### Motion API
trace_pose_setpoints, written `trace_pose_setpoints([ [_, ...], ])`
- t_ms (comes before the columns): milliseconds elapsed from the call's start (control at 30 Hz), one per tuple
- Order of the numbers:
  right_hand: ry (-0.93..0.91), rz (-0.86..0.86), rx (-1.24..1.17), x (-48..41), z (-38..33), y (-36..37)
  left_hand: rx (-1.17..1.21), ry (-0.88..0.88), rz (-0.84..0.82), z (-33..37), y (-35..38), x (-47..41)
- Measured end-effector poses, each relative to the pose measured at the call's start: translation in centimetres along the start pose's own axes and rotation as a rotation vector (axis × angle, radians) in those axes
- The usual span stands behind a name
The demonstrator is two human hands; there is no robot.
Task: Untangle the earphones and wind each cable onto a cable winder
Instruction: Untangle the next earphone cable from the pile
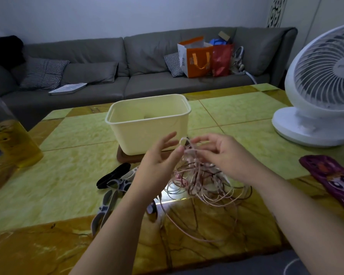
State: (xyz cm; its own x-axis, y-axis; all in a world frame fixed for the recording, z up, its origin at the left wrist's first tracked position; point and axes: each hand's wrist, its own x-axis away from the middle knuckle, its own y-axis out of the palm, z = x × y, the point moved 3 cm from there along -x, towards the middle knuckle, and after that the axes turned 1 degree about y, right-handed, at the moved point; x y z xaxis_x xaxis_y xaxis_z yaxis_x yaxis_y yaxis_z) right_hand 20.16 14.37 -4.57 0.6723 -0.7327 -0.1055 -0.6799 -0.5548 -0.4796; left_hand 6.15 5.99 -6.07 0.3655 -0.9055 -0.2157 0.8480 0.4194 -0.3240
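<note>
A tangle of pink, white and dark earphone cables (203,181) hangs from both hands down to the table. My left hand (161,161) pinches a white cable end near the top of the bundle, its other fingers spread. My right hand (222,153) holds strands on the bundle's right side with curled fingers. Several cable winders lie on the table left of the tangle: a black one (113,175) and grey ones (107,203).
A cream plastic tub (147,124) stands on a brown mat just behind my hands. A white fan (322,90) is at the right, a bottle of yellow liquid (10,135) at the left, a purple patterned case (334,177) at the right edge. A grey sofa sits behind.
</note>
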Motion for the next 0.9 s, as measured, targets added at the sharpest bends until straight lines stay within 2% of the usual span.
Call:
trace_pose_setpoints([
  [100,0.019,-0.068,0.073,0.2,0.3,1.0,-0.113,-0.042,-0.095,-0.6,0.4,0.3],
  [200,-0.014,-0.057,-0.003,0.2,0.0,1.2,-0.232,-0.077,-0.128,-1.7,0.5,0.5],
  [333,0.061,-0.037,-0.042,-0.2,0.4,1.2,-0.193,-0.031,0.054,-1.4,-0.5,0.3],
  [467,0.203,-0.148,0.017,-0.3,1.0,1.1,-0.094,-0.005,0.185,-0.9,-2.0,0.4],
  [600,0.021,0.175,0.345,-0.6,0.0,0.0,0.033,0.009,0.199,-0.5,-2.7,0.4],
  [667,-0.045,0.149,0.37,-0.9,-0.4,0.6,0.092,0.025,0.207,-0.2,-2.8,0.4],
  [767,-0.014,0.008,0.398,-1.5,0.8,2.3,0.154,0.065,0.226,0.4,-2.9,0.5],
  [900,0.017,0.13,0.376,-1.8,1.6,1.1,0.139,0.092,0.365,0.7,-4.5,0.6],
])
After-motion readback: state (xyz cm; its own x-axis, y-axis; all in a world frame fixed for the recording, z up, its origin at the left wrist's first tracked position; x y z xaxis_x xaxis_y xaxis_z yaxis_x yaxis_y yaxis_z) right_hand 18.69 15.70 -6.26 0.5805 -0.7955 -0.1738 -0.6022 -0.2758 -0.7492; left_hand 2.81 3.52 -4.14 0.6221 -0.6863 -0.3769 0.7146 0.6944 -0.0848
